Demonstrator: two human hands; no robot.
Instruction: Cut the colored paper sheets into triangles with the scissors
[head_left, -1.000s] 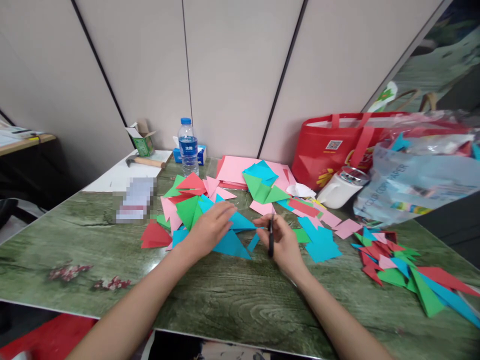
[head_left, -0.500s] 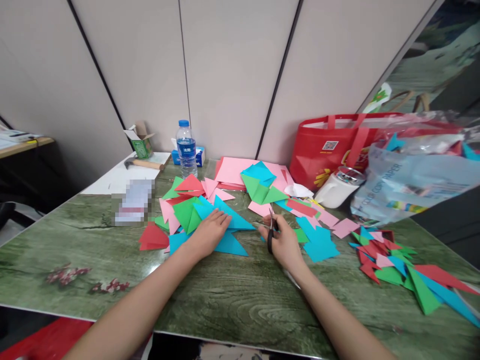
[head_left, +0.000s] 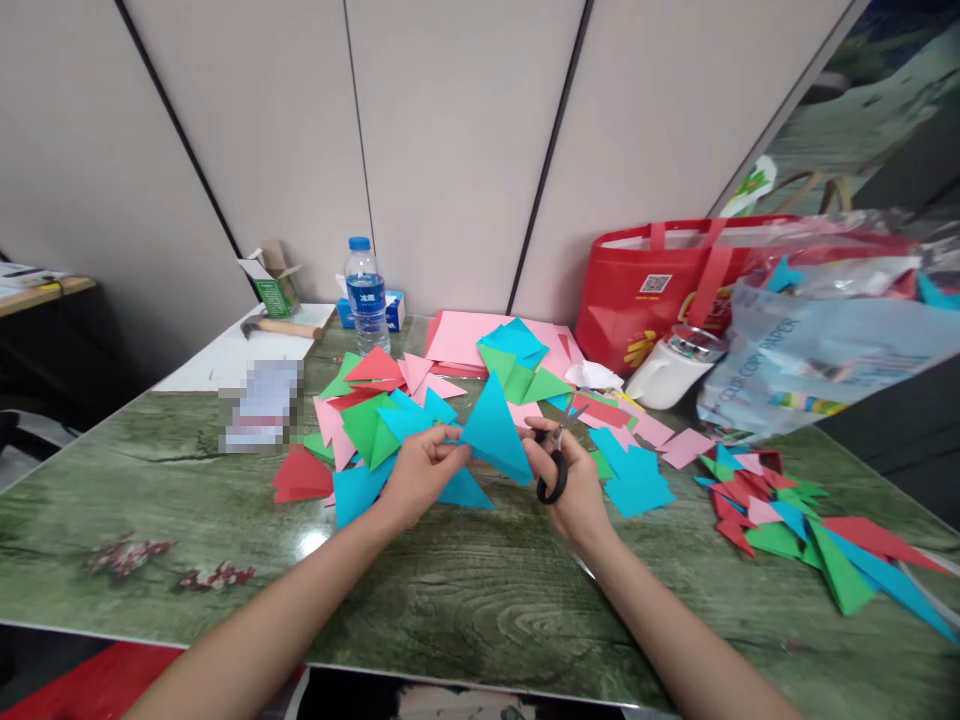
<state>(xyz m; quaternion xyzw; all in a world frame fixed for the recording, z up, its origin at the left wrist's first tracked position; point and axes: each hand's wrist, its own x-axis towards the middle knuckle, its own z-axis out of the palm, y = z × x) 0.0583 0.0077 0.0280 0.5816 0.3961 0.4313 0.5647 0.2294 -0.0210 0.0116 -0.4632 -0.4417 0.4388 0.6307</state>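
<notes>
My left hand (head_left: 429,470) pinches the left corner of a blue paper triangle (head_left: 493,430), raised above the table. Black-handled scissors (head_left: 553,476) hang on the fingers of my right hand (head_left: 574,490), blades pointing up and away. The fingertips of that hand also touch the triangle's right edge. Under and behind my left hand spreads a pile of cut paper, with green pieces (head_left: 371,428), red pieces (head_left: 304,474) and a blue sheet (head_left: 363,490). Right of the scissors lie jagged blue paper pieces (head_left: 637,478).
At the back stand a water bottle (head_left: 367,300), a tissue box (head_left: 394,310), a red bag (head_left: 637,290) and a white mug (head_left: 667,372). A hammer (head_left: 281,327) rests on white paper at left. Colored scraps (head_left: 780,510) lie at right, near a plastic bag (head_left: 825,350).
My left hand has gone from lying flat on the blue paper to pinching a blue triangle, now lifted and turned upright. My right hand has come to its edge, scissors still held.
</notes>
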